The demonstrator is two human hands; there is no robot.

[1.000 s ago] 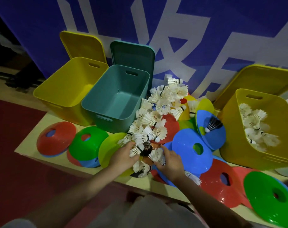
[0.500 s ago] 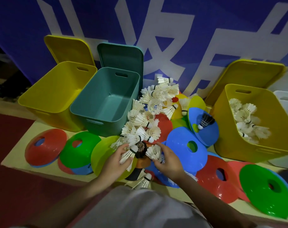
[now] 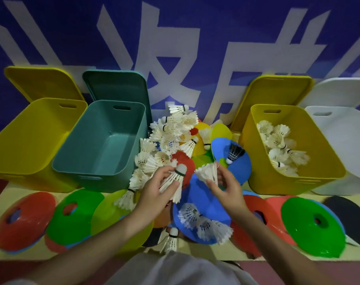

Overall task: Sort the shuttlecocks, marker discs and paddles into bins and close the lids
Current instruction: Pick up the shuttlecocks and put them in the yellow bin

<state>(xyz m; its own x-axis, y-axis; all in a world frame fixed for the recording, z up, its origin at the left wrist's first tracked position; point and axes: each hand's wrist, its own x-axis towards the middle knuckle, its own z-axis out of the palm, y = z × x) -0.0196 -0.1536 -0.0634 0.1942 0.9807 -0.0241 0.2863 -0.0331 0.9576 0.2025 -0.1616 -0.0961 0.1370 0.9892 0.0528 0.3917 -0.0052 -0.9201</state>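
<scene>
A heap of white shuttlecocks [image 3: 170, 136] lies on coloured marker discs in the middle of the table. My left hand [image 3: 154, 190] grips a white shuttlecock [image 3: 175, 179] by its feathers, cork up. To its right, my right hand [image 3: 224, 188] pinches another white shuttlecock [image 3: 207, 171]. Both are lifted above a blue disc [image 3: 203, 204] that carries three more shuttlecocks. The yellow bin on the right [image 3: 310, 171] holds several shuttlecocks. A black shuttlecock [image 3: 234, 152] rests on a tilted blue disc. A black paddle [image 3: 349, 214] lies at the right edge.
An open yellow bin [image 3: 31, 140] and an open teal bin [image 3: 105, 140] stand at the left, a white bin [image 3: 345, 140] at the far right, all lids up. Red [image 3: 25, 221], green [image 3: 76, 214] and green [image 3: 312, 227] discs line the table's front edge.
Both hands have risen from the pile, each lifting a white shuttlecock. The view has shifted so that all the bins show.
</scene>
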